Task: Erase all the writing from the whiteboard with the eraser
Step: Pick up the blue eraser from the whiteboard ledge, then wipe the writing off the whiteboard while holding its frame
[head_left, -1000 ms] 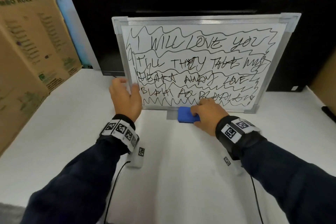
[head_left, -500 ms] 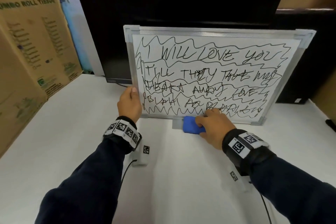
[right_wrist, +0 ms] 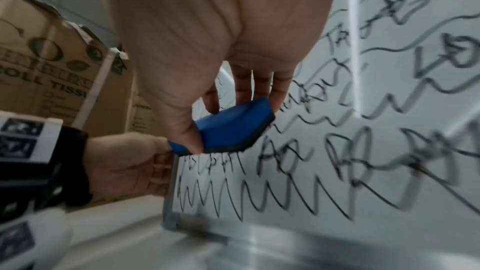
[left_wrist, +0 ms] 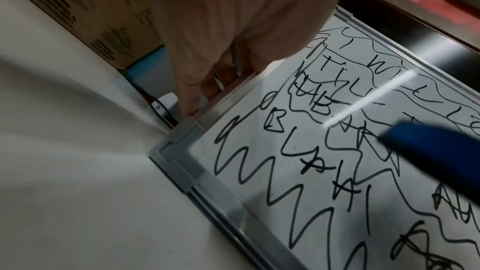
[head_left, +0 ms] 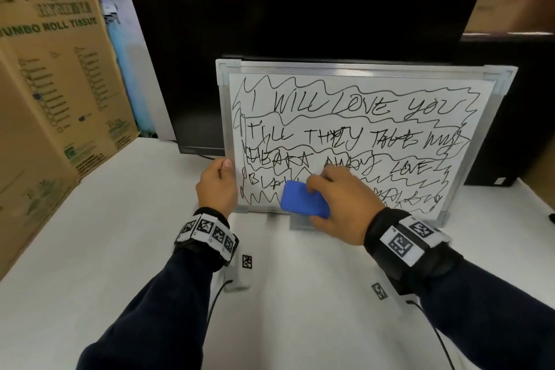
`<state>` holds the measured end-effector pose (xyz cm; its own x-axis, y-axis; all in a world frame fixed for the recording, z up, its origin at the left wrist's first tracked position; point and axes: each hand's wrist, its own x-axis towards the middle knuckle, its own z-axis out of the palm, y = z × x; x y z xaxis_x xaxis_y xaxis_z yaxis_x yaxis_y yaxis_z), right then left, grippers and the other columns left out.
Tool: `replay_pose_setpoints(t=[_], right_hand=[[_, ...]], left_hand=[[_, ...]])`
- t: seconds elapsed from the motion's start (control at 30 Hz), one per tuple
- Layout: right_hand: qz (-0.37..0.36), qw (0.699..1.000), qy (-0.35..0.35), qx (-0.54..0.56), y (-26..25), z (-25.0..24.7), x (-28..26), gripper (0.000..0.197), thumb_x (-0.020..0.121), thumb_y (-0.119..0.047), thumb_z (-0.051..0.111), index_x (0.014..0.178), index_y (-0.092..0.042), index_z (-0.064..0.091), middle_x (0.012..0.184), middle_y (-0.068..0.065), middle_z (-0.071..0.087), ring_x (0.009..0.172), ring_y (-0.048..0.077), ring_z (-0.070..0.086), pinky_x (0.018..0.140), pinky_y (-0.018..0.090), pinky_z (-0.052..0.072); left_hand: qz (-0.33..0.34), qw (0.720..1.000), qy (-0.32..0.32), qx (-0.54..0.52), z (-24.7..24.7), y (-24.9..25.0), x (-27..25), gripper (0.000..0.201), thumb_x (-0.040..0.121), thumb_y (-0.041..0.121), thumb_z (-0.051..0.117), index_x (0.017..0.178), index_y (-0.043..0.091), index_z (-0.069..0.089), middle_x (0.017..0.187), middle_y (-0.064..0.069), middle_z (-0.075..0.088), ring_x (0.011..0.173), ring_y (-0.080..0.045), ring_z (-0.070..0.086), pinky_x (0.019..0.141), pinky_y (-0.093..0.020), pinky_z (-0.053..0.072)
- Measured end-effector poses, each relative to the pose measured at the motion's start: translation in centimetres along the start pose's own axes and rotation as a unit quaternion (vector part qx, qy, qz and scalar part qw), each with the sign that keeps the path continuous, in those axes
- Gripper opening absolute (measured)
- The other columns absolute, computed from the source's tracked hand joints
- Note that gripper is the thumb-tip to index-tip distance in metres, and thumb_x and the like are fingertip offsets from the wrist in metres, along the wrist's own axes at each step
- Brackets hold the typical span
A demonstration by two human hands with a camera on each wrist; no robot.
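A silver-framed whiteboard (head_left: 492, 129) stands upright on the white table, covered in black handwriting and scribbled wavy lines. My left hand (head_left: 217, 186) grips its left edge near the bottom, fingers curled behind the frame (left_wrist: 231, 98). My right hand (head_left: 336, 198) holds a blue eraser (head_left: 303, 200) with a dark felt base, thumb on one side and fingers on the other (right_wrist: 233, 126). The eraser hovers in front of the board's lower left area, over the bottom lines of writing (left_wrist: 436, 151).
A dark monitor (head_left: 300, 39) stands right behind the board. A large cardboard box (head_left: 54, 93) printed with "roll tissue" fills the left side. White table surface (head_left: 120, 249) spreads in front. A small grey stand (head_left: 300, 222) sits under the board's bottom edge.
My right hand lifted the eraser off the table at the board's foot and raised it in front of the lower writing. The left hand kept its hold on the left edge.
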<state>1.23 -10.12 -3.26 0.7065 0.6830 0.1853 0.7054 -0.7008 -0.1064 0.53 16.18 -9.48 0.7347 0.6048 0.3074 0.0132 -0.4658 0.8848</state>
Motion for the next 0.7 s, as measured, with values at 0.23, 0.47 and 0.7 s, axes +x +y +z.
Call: replay_pose_setpoints(t=[0.23,0.47,0.7], right_hand=[[-0.072,0.981,0.182,-0.007,-3.7,-2.8,6.4,0.047,0.077,-0.028,0.074,0.119,-0.021,0.056,0.108,0.006,0.042,0.097,0.027,0.04,0.077,0.041,0.048],[-0.091,0.953,0.286,-0.036,-5.2,-3.9,10.7,0.041,0.076,-0.025,0.074,0.114,-0.015,0.06,0.108,0.012,0.047,0.095,0.031,0.042,0.076,0.045,0.048],[-0.081,0.943,0.317,-0.055,-5.9,-4.1,12.3,0.039,0.078,-0.028,0.073,0.113,-0.015,0.061,0.102,0.012,0.047,0.09,0.03,0.044,0.072,0.041,0.045]], left_hand=[[-0.021,0.997,-0.034,-0.071,-0.4,0.0,0.7,0.028,0.101,0.034,0.044,0.092,0.021,0.066,0.086,-0.004,0.068,0.083,-0.026,0.061,0.08,-0.036,0.051],[0.002,0.967,-0.069,-0.247,-0.8,2.4,1.3,0.032,0.107,0.031,0.04,0.11,0.019,0.07,0.103,-0.008,0.072,0.097,-0.023,0.066,0.097,-0.049,0.052],[0.025,0.969,-0.058,-0.237,-0.4,2.2,2.4,0.027,0.104,0.032,0.043,0.113,0.025,0.067,0.112,-0.004,0.073,0.11,-0.027,0.066,0.102,-0.057,0.05]])
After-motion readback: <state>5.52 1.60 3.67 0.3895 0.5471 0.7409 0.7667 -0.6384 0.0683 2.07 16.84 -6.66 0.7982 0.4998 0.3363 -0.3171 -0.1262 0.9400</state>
